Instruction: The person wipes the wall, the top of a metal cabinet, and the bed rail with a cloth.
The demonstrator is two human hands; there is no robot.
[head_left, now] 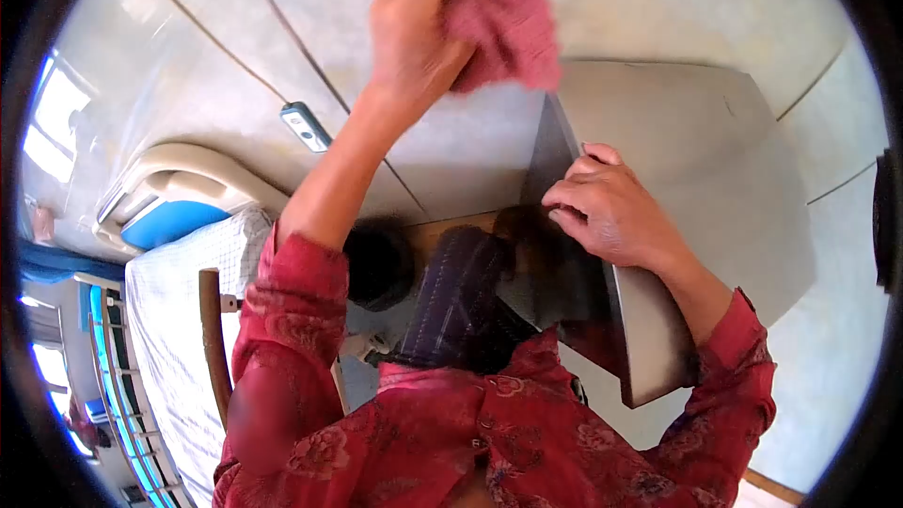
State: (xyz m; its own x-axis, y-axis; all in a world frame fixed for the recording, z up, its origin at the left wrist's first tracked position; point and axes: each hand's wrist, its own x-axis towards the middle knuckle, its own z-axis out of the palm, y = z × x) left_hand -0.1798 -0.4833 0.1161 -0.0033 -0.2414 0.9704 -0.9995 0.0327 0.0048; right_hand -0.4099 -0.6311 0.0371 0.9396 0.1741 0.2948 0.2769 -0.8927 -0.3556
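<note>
Red flowered shirt [470,419], nearest the camera, fills the near middle. Pink cloth [508,28]: far middle, raised, bunched in the left hand [419,28], whose fingers are wrapped round it; contact with the pale wall [658,0] cannot be told. Handling, as judged: light, limp, textured enough not to slip, nothing to break; best taken by a thick gathered fold, since a loose corner would flop. Right hand [611,212]: fingers bent at the left edge of the grey tabletop [734,188]; gripping or only resting, cannot tell. Tabletop looks stiff and heavy; its edge is the natural hold. Farther out, left: power strip [306,127] against the wall, then bed [174,292] with pale sheet.
</note>
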